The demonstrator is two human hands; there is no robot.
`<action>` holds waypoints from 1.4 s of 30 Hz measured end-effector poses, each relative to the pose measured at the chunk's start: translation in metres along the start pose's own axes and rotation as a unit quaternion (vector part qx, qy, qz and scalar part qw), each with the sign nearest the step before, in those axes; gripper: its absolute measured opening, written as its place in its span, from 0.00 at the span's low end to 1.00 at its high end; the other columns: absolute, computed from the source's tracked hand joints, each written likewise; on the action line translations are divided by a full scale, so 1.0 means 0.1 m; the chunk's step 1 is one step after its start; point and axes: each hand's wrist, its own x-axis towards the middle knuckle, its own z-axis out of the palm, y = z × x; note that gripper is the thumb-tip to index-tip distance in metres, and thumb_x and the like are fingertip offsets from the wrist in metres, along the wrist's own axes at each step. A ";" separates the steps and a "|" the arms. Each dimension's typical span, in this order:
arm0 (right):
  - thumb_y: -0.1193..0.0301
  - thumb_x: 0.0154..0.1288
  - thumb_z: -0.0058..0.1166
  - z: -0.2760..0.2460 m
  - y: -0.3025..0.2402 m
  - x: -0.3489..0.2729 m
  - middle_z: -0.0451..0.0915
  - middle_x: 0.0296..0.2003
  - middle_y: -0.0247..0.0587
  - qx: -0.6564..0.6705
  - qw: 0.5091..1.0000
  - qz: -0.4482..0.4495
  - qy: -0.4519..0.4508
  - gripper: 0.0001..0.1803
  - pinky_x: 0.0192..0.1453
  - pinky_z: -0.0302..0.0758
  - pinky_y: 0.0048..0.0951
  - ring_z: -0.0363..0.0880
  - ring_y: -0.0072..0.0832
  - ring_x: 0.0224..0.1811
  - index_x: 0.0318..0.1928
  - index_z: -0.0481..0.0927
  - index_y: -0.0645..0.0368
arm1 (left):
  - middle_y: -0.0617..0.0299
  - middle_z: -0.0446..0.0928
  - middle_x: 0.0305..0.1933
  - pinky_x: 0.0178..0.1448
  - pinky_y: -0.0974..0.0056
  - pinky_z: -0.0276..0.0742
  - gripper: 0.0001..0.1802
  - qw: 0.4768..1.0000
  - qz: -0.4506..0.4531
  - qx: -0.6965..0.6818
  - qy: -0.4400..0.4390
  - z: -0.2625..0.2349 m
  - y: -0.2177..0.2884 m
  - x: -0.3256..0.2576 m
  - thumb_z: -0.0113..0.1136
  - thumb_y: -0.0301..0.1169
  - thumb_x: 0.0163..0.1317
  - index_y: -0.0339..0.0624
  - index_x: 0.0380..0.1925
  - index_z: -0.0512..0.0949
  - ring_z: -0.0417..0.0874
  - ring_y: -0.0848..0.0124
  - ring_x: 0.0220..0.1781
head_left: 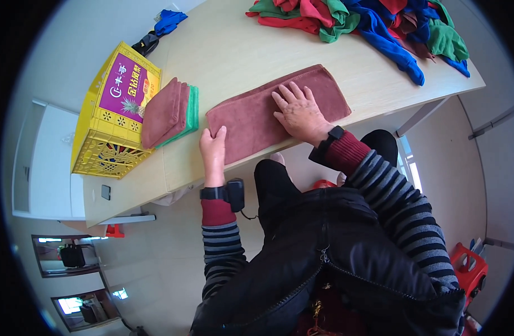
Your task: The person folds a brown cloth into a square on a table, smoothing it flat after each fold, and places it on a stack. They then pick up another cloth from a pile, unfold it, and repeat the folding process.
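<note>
A reddish-brown towel (248, 126), folded lengthwise into a long strip, lies along the table's near edge. My left hand (213, 150) holds its left end, thumb on top and the other fingers mostly hidden. Flat on the towel's right half rests my right hand (302, 115), palm down with fingers spread. To the left of the strip stands a small stack of folded towels, a brown one (163, 115) on top and green ones (191, 112) beneath.
Beside the stack is a yellow plastic crate (103, 143) with a purple panel. A heap of red, green and blue cloths (374, 33) covers the table's far right. A dark phone-like object (105, 192) lies at the left end. Right of me sits a red plastic stool (469, 271).
</note>
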 end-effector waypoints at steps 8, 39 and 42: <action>0.55 0.78 0.42 0.10 -0.12 0.01 0.62 0.75 0.47 -0.032 0.999 -0.007 -0.001 0.30 0.81 0.50 0.55 0.55 0.47 0.79 0.74 0.66 0.55 | 0.60 0.85 0.52 0.61 0.60 0.81 0.16 0.836 -0.152 -0.499 -0.173 -0.39 -0.20 0.20 0.67 0.30 0.66 0.39 0.53 0.81 0.86 0.66 0.54; 0.65 0.61 0.55 0.05 -0.25 -0.70 0.77 0.48 0.42 0.076 0.978 -0.157 0.110 0.21 0.77 0.59 0.51 0.73 0.41 0.59 0.53 0.80 0.59 | 0.34 0.83 0.47 0.60 0.48 0.79 0.33 0.971 0.189 0.074 -0.126 1.30 1.85 -0.02 0.62 0.30 0.58 0.30 0.63 0.67 0.84 0.42 0.54; 0.65 0.61 0.55 0.13 -0.25 -0.68 0.77 0.50 0.42 0.096 0.972 -0.154 0.147 0.23 0.77 0.59 0.49 0.72 0.40 0.61 0.56 0.79 0.60 | 0.36 0.83 0.46 0.58 0.48 0.80 0.29 0.968 0.203 0.076 -0.130 1.29 1.77 -0.01 0.63 0.33 0.61 0.31 0.61 0.70 0.84 0.43 0.53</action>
